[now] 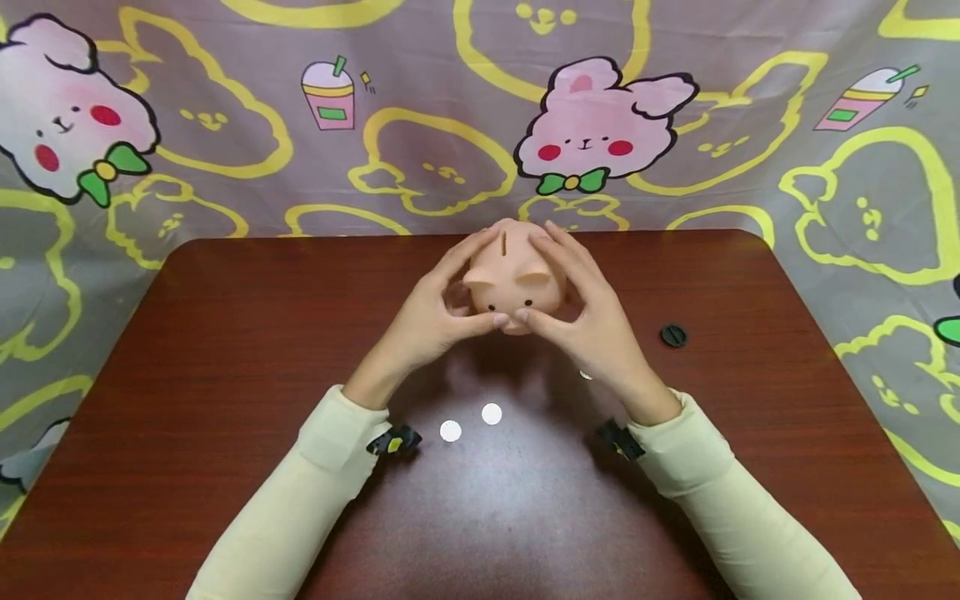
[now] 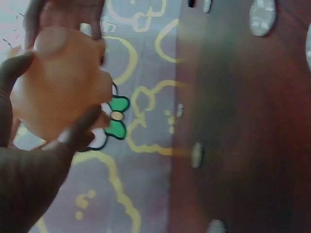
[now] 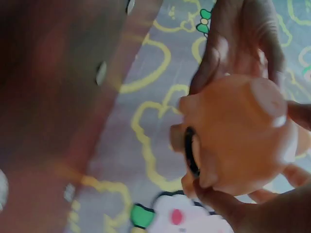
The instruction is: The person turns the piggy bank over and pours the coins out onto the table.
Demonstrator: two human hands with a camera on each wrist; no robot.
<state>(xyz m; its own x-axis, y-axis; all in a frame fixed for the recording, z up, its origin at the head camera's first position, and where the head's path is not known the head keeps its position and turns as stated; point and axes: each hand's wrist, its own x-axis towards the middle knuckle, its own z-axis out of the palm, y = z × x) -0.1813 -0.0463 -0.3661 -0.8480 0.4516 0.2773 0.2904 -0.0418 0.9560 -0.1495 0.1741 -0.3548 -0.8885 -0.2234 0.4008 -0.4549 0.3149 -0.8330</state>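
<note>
Both hands hold the pig bank [image 1: 514,279] above the table [image 1: 225,350], over its far middle part, snout toward the person, coin slot up. Left hand [image 1: 431,312]: fingers curled round the pig's left flank, thumb under the snout. Right hand [image 1: 592,312]: fingers curled over the right flank and top, thumb meeting the left thumb below the face. Right wrist view shows a black ring [image 3: 190,151] on the pig's underside, apparently the open plug hole; view is blurred. Two coins [image 1: 471,422] lie on the table near the person, between the forearms. A third coin [image 1: 585,376] shows just beside the right wrist. Black plug [image 1: 673,335] lies to the right, well apart from the pig.
</note>
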